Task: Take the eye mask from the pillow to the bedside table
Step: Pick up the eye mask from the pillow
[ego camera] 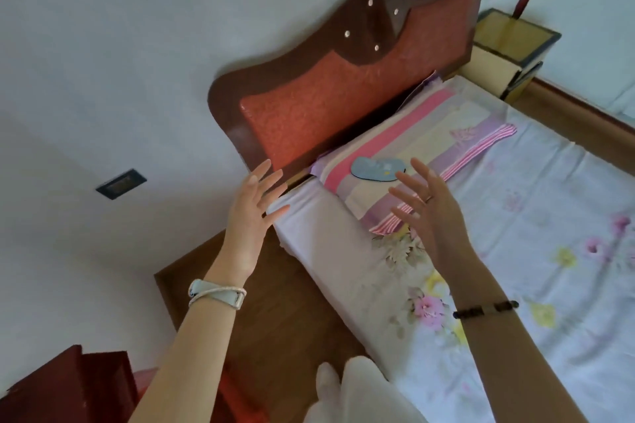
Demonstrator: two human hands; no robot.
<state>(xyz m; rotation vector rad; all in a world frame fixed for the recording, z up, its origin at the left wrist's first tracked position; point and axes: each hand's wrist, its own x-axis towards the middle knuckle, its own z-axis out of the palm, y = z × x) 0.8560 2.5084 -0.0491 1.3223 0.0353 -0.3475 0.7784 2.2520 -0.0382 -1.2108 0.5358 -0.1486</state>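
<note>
Resting on pillow (pixel 409 144): eye mask (pixel 377 168) | left hand (pixel 252 213), right hand (pixel 431 208) spread, empty

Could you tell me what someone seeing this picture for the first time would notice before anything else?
Most likely the two bare hands raised with fingers spread, the left hand over the bed's near edge and the right hand over the striped pillow; neither holds anything. Next comes the pale blue eye mask lying flat on that pillow, just beyond the right fingertips. Behind it, the red and brown headboard stands against the wall.
</note>
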